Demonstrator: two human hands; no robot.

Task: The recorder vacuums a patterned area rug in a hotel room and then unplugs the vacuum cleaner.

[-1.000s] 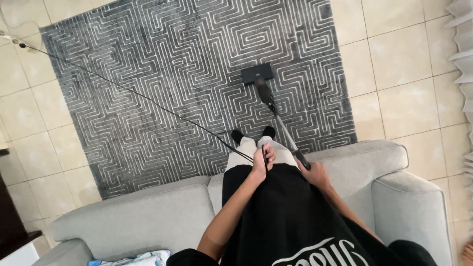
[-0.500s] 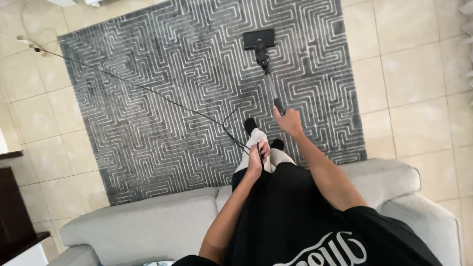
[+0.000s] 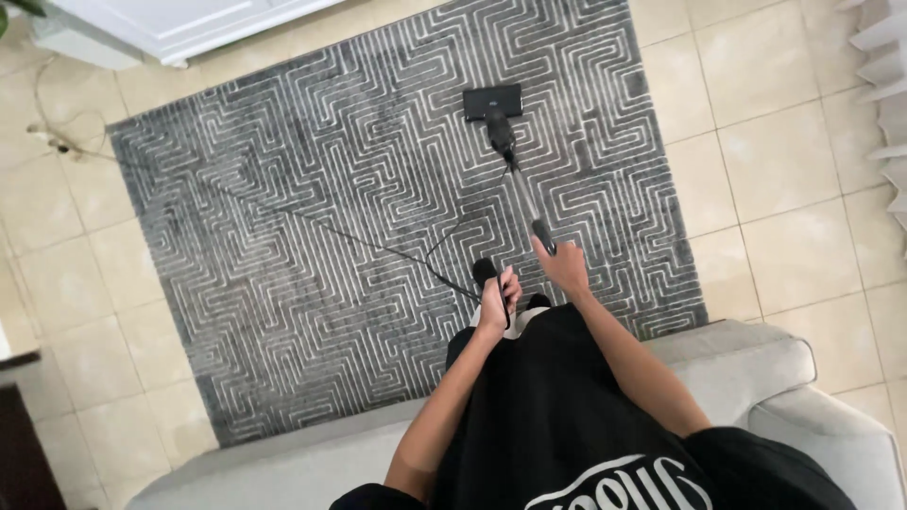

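Observation:
My right hand grips the handle of a black vacuum wand, arm stretched forward. Its flat black floor head lies on the grey maze-patterned rug near the rug's far edge. My left hand is held close to my body and is closed on the black power cord, which runs left across the rug. I wear a black top and stand in front of a grey sofa, with one dark shoe showing beside my left hand.
Beige floor tiles surround the rug. A white cabinet base stands at the top left, with cables on the floor beside it. Dark furniture sits at the lower left. Pale blinds hang at the right edge.
My right arm has pushed the vacuum forward, and the floor head has slid farther away across the rug. My left hand stayed closed on the cord near my body.

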